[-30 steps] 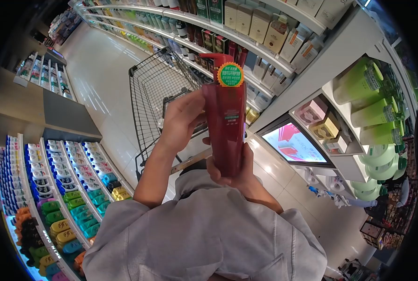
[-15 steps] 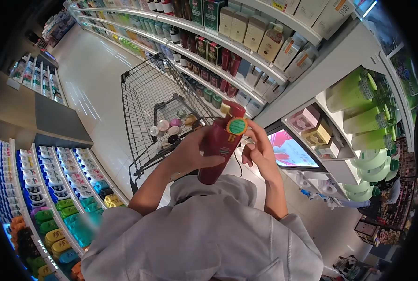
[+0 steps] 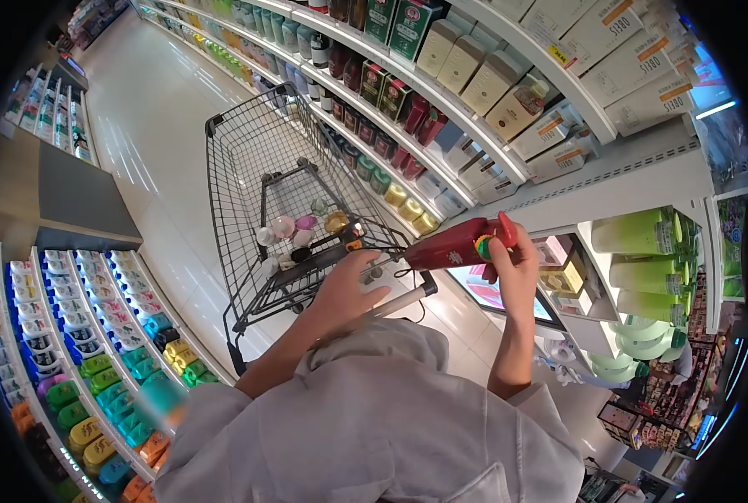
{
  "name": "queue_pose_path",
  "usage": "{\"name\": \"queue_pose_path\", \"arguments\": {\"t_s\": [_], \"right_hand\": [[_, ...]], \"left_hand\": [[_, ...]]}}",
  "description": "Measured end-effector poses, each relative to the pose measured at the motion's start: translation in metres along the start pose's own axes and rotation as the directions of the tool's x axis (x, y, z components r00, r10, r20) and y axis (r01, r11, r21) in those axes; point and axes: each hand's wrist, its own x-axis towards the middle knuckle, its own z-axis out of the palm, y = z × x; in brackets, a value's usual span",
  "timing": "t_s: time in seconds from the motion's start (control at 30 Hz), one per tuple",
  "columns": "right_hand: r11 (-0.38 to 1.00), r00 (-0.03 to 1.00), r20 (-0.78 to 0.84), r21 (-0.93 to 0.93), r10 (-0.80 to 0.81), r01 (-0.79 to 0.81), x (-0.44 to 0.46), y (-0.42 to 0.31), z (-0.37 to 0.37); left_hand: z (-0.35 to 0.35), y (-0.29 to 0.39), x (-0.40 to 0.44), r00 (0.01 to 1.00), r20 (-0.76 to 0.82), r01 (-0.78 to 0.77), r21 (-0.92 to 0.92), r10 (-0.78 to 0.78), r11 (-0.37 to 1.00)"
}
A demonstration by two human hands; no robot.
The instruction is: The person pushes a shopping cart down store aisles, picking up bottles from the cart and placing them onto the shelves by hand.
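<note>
A dark red pump-style bottle (image 3: 446, 244) lies nearly level in front of me, its red top toward the right. My right hand (image 3: 516, 267) is closed around the top end, with the thumb over a round green and yellow tag. My left hand (image 3: 346, 289) is free of the bottle, fingers and thumb spread, just above the handle side of the shopping cart (image 3: 223, 210). Inside the cart are several small items, among them a purple one (image 3: 306, 222) and a gold one (image 3: 336, 221); their kinds are too small to tell.
Curved shelves (image 3: 441, 109) of boxes and bottles run along the right of the cart. A lit screen (image 3: 484, 292) and green pump bottles (image 3: 642, 233) stand at my right. To the left, low racks (image 3: 114, 352) hold many packs. Tiled floor (image 3: 139, 126) stretches ahead.
The bottle has turned from upright to nearly level and moved right. My left hand has let go of it and opened, while my right hand has taken hold of its top.
</note>
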Motion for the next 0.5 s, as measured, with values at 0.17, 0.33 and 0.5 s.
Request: {"name": "queue_pose_path", "arguments": {"t_s": [0.17, 0.33, 0.5], "right_hand": [[0.988, 0.987, -0.156, -0.141, 0.044, -0.066, 0.090, 0.036, 0.016], [0.992, 0.974, -0.226, -0.121, 0.006, -0.034, 0.178, 0.110, 0.041], [0.999, 0.946, -0.324, -0.039, -0.017, 0.005, 0.248, 0.182, 0.054]], "left_hand": [[-0.024, -0.077, -0.032, 1.000, -0.019, 0.023, 0.575, -0.015, 0.818], [-0.021, -0.137, -0.038, 0.990, 0.067, 0.087, 0.400, -0.124, 0.912], [-0.010, -0.154, -0.031, 0.997, -0.073, 0.009, 0.318, 0.015, 0.948]]}}
